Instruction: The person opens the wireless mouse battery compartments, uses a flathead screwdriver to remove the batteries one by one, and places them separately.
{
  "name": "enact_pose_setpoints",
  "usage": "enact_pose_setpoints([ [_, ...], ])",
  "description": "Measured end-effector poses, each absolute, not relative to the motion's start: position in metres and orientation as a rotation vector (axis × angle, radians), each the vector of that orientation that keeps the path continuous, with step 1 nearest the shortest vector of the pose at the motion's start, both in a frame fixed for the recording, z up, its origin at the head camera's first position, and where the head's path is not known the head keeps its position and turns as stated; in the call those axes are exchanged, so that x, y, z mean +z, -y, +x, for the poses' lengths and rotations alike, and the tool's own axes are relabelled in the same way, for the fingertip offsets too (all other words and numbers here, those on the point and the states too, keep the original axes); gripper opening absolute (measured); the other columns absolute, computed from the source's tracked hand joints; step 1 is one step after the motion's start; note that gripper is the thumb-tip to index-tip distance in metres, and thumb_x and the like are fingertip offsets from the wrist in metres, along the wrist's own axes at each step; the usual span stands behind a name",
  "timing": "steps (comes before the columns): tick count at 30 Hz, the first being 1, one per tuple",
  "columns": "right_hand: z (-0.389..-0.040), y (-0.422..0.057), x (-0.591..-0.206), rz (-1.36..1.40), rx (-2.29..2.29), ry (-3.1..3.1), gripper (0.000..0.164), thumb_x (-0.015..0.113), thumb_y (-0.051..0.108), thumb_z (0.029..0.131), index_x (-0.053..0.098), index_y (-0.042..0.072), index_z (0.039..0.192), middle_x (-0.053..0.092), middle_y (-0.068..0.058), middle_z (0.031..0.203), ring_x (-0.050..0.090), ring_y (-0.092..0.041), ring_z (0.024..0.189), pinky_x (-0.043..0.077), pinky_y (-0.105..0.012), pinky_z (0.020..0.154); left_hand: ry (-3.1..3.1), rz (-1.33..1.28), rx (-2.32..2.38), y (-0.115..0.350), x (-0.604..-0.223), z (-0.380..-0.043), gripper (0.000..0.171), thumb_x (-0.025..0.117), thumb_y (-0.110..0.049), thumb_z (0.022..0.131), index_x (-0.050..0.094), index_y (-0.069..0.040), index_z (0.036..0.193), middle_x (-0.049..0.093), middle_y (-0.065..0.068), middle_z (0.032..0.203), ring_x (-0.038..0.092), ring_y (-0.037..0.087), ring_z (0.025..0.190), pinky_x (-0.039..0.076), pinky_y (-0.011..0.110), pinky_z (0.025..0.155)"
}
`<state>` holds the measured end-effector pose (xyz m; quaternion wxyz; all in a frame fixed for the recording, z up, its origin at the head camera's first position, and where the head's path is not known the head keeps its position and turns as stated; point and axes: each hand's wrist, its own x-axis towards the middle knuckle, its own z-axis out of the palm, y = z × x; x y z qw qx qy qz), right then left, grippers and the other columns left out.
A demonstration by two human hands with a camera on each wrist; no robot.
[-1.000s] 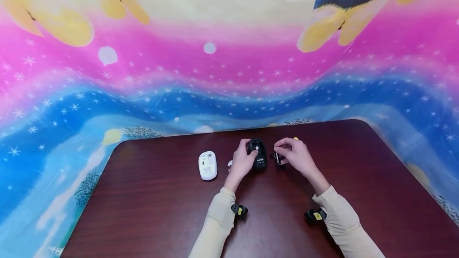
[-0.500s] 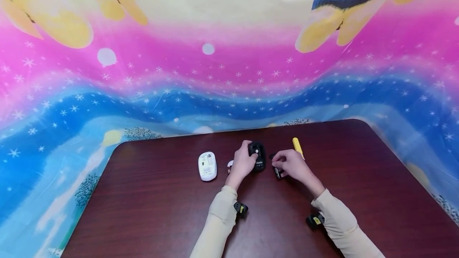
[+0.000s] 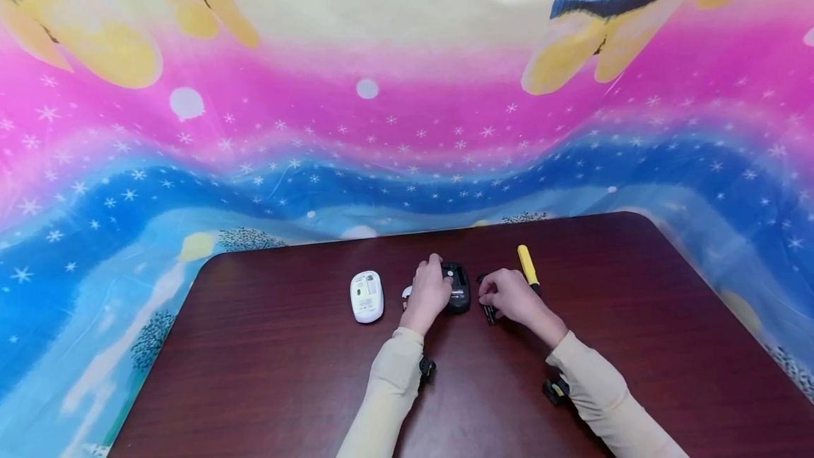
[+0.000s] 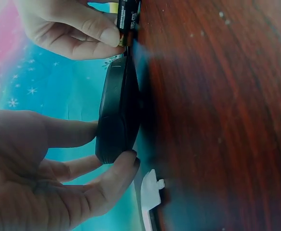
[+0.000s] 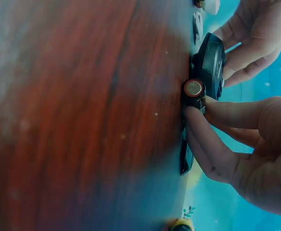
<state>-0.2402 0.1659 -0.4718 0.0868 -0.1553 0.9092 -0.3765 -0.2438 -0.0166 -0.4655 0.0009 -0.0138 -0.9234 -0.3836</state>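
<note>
A black computer mouse (image 3: 459, 292) lies underside up, its battery compartment facing upward. My left hand (image 3: 427, 295) grips it by the left side, thumb over the underside and fingers at the far edge. To its right, my right hand (image 3: 514, 295) pinches a dark battery (image 5: 193, 88) between thumb and fingers, low at the tabletop. The battery's flat round end shows in the right wrist view, and its black printed side (image 4: 127, 19) in the left wrist view. A flat black piece (image 5: 186, 156) rests on the table beside the right fingers.
Left of the hands, a white mouse (image 3: 367, 297) lies underside up. A small white cover (image 4: 151, 190) sits between it and the black mouse, partly behind the left hand. Beyond the right hand is a yellow-handled tool (image 3: 527, 265). A patterned cloth (image 3: 381, 126) hangs behind the table.
My right hand has come down and nearer to me with the battery, uncovering the yellow-handled tool. The black mouse has shifted slightly nearer with my left hand still holding it.
</note>
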Motion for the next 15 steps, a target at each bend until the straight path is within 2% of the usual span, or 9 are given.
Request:
enact_pose_setpoints([
  [4, -0.242, -0.164, -0.472, -0.51, -1.035, -2.769, 0.01, 0.071, -0.005, 0.092, 0.075, 0.002, 0.085, 0.067, -0.002, 0.073, 0.06, -0.013, 0.054, 0.053, -0.029, 0.052, 2.929, -0.047, -1.164, 0.017, -0.464, -0.242, 0.039, 0.065, -0.009, 0.101, 0.055, 0.004, 0.136, 0.059, 0.026, 0.125, 0.064, 0.039, 0.112, 0.055, 0.049, 0.092],
  [7, -0.243, -0.165, -0.47, -0.58, -0.963, -2.89, 0.008, 0.072, 0.001, 0.094, 0.075, 0.002, 0.087, 0.067, -0.002, 0.074, 0.059, -0.013, 0.059, 0.051, -0.031, 0.057, 2.944, -0.087, -1.073, 0.02, -0.459, -0.239, 0.04, 0.065, -0.015, 0.102, 0.056, 0.003, 0.136, 0.058, 0.026, 0.126, 0.061, 0.038, 0.114, 0.054, 0.049, 0.092],
  [11, -0.243, -0.17, -0.463, -0.635, -0.936, -3.081, 0.01, 0.071, 0.007, 0.097, 0.074, -0.003, 0.098, 0.069, -0.012, 0.088, 0.064, -0.022, 0.075, 0.056, -0.042, 0.07, 2.886, -0.198, -0.885, 0.03, -0.447, -0.234, 0.042, 0.065, -0.022, 0.102, 0.059, 0.002, 0.136, 0.058, 0.025, 0.128, 0.057, 0.039, 0.117, 0.052, 0.053, 0.093],
  [15, -0.243, -0.178, -0.455, -0.636, -0.913, -3.187, 0.031, 0.068, 0.014, 0.101, 0.066, -0.011, 0.119, 0.066, -0.027, 0.113, 0.064, -0.04, 0.103, 0.054, -0.056, 0.089, 2.801, -0.252, -0.735, 0.049, -0.439, -0.233, 0.046, 0.064, -0.027, 0.102, 0.059, 0.0, 0.14, 0.055, 0.026, 0.137, 0.05, 0.044, 0.13, 0.044, 0.06, 0.102],
])
